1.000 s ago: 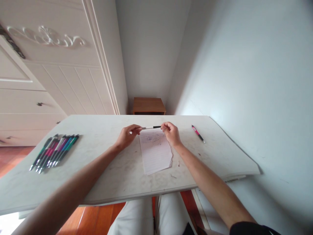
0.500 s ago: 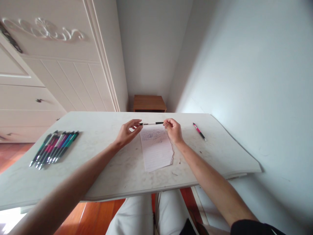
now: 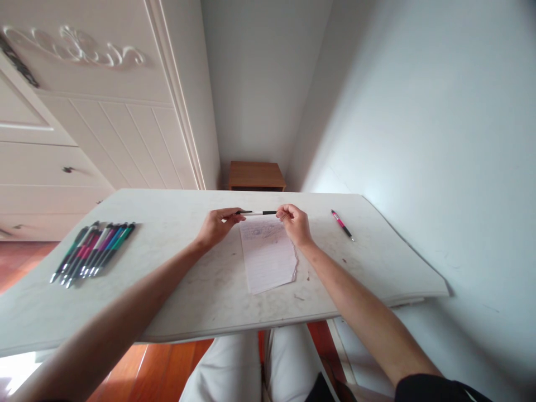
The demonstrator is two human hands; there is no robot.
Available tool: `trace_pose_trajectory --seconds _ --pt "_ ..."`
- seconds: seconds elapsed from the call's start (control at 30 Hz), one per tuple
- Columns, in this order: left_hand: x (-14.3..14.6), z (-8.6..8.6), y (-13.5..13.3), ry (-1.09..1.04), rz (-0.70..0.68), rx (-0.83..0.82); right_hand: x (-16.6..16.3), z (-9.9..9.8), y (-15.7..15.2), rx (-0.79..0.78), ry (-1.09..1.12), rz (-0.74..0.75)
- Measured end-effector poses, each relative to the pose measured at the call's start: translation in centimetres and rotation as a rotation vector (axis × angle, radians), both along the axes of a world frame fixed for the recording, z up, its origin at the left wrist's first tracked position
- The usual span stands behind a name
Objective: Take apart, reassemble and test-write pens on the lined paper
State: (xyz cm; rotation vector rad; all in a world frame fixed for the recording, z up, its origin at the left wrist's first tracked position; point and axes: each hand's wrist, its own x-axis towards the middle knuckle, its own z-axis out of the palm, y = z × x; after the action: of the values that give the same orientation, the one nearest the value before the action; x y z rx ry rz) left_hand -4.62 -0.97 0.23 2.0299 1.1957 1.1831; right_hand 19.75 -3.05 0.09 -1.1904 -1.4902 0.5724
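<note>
A white pen with black ends (image 3: 258, 213) is held level between my two hands, just above the top edge of a scribbled paper sheet (image 3: 268, 259). My left hand (image 3: 218, 226) pinches the pen's left end, its clip side. Closed on the black grip at the other end is my right hand (image 3: 295, 222); its fingers hide the tip. The paper lies flat on the table, with a torn right edge and pen scribbles across its upper part. To the right of my right hand lies a pink and black pen (image 3: 342, 225).
On the left side of the white table (image 3: 176, 312), several colored pens (image 3: 94, 254) lie in a row. A pale cabinet (image 3: 104, 128) stands behind at left, a wall (image 3: 439, 139) along the right. Beyond the far edge sits a small wooden stand (image 3: 256, 175).
My left fingers have closed further around the pen's left end. The pen and my right hand have shifted slightly left. The paper and the other pens lie as before.
</note>
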Motion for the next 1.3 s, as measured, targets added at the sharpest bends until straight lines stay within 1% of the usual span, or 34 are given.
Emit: trace_pose_trajectory --seconds 0.07,0.23,0.4,0.5,0.6,0.77,0.87,0.93,1.03,1.13,1.2,1.3 --pt "0.1 -0.1 -0.2 -0.044 0.024 0.061 0.0 0.1 -0.1 0.0 -0.016 -0.009" --pt "0.2 -0.1 -0.4 -0.114 -0.013 0.219 0.1 0.3 -0.2 -0.019 -0.027 -0.018" --pt "0.1 0.2 -0.7 -0.09 -0.014 0.276 0.1 0.2 -0.1 -0.032 -0.008 0.002" --pt "0.3 0.7 -1.1 -0.037 0.03 0.236 0.0 0.0 -0.1 -0.015 0.045 0.058" --pt "0.3 1.3 -1.3 -0.016 0.087 0.137 -0.1 -0.2 0.0 -0.035 0.063 0.122" --pt "0.0 1.8 -1.2 -0.108 0.047 -0.061 -0.4 -0.6 -0.1 -0.079 0.069 0.2" --pt "-0.2 1.6 -0.9 -0.153 0.044 -0.107 -0.6 -0.8 -0.1 -0.108 0.159 0.275" --pt "-0.3 1.4 -0.8 -0.162 0.042 -0.116 -0.8 -0.9 0.0 -0.114 0.185 0.281" --pt "-0.4 1.2 -0.7 -0.134 0.029 -0.127 -1.0 -1.0 0.0 -0.102 0.146 0.249" --pt "-0.3 1.4 -1.0 -0.098 0.018 -0.134 -1.0 -0.8 -0.2 -0.052 0.082 0.242" --pt "-0.1 1.6 -1.3 -0.067 0.016 -0.137 -1.1 -0.4 -0.5 0.005 0.013 0.264" --pt "0.4 1.7 -1.7 -0.015 -0.006 -0.149 -1.3 0.4 -1.1 0.094 -0.125 0.352"
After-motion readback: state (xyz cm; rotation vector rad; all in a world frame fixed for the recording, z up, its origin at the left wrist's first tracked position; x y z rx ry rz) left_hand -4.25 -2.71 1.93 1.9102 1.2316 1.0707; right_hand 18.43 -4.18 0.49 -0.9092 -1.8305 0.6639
